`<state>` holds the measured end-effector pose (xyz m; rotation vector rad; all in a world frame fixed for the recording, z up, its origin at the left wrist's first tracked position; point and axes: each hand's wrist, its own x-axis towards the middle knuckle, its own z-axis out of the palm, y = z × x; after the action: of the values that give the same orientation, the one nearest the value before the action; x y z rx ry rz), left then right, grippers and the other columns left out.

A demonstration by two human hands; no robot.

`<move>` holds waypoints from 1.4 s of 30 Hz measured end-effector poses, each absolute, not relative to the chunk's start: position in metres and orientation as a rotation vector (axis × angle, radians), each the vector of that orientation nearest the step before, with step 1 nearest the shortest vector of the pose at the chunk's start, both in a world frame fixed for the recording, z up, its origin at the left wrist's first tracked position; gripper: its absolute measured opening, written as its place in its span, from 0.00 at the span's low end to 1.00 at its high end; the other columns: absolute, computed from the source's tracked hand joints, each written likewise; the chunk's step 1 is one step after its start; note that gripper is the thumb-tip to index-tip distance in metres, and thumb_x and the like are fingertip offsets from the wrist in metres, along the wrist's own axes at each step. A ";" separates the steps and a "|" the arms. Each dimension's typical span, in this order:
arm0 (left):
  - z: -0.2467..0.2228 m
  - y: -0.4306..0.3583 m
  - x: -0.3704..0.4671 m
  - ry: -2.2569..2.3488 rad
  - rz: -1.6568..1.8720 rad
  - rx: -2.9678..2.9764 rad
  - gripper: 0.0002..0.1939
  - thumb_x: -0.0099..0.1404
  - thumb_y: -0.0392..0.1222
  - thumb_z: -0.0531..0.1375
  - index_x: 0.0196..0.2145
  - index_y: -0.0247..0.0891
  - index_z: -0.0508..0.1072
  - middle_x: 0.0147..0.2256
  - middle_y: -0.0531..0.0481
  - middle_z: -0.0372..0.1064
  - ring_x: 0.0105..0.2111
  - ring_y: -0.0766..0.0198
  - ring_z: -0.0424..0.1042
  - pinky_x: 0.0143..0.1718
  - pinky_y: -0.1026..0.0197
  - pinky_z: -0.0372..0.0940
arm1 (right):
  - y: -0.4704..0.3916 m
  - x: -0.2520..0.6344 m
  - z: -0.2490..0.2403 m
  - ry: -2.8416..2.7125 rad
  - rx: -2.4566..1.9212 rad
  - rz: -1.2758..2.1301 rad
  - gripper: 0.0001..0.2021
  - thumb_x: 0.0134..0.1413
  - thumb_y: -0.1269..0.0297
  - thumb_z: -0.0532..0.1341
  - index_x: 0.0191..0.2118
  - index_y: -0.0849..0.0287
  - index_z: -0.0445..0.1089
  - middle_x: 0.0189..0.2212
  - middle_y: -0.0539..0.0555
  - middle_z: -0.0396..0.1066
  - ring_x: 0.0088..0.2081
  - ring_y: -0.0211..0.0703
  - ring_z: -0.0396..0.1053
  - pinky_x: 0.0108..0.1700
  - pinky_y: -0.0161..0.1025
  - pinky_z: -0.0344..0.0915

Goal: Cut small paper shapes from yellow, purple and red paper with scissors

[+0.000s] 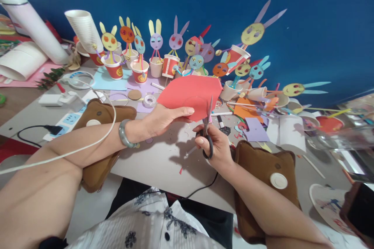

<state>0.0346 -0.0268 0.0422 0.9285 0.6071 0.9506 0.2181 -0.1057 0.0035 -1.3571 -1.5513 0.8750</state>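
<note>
A sheet of red paper [187, 91] is held up above the table by my left hand [163, 120], thumb on top and fingers beneath. A faint round outline shows on the paper. Black-handled scissors [208, 148] are in my right hand [214, 146], with fingers through the loops. Their blades point up and meet the paper's lower right edge. A grey bangle is round my left wrist.
Paper cups with rabbit-faced figures [176, 41] line the blue wall. Brown cushions [267, 163] lie under both forearms. A white cable [112, 124] crosses my left arm. A power strip [66, 120] sits left; purple paper [256, 129] and scraps lie right.
</note>
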 end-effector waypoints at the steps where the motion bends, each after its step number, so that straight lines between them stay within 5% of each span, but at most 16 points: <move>1: 0.042 -0.027 0.035 0.610 0.953 0.925 0.14 0.51 0.42 0.72 0.35 0.37 0.77 0.33 0.52 0.75 0.35 0.64 0.73 0.38 0.58 0.70 | -0.106 0.218 0.004 -1.549 -1.361 0.873 0.26 0.51 0.34 0.65 0.36 0.56 0.71 0.20 0.46 0.64 0.22 0.38 0.61 0.27 0.37 0.58; 42: 0.045 -0.025 0.032 0.666 0.947 1.020 0.16 0.50 0.49 0.72 0.29 0.35 0.74 0.29 0.52 0.72 0.29 0.66 0.70 0.33 0.59 0.70 | -0.106 0.217 0.004 -1.545 -1.379 0.876 0.25 0.50 0.36 0.66 0.34 0.56 0.71 0.18 0.46 0.62 0.21 0.37 0.59 0.24 0.36 0.57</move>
<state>0.0321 -0.0250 0.0454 1.0201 0.6662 0.9471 0.2174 -0.1055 0.0040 -1.3787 -1.5452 0.8755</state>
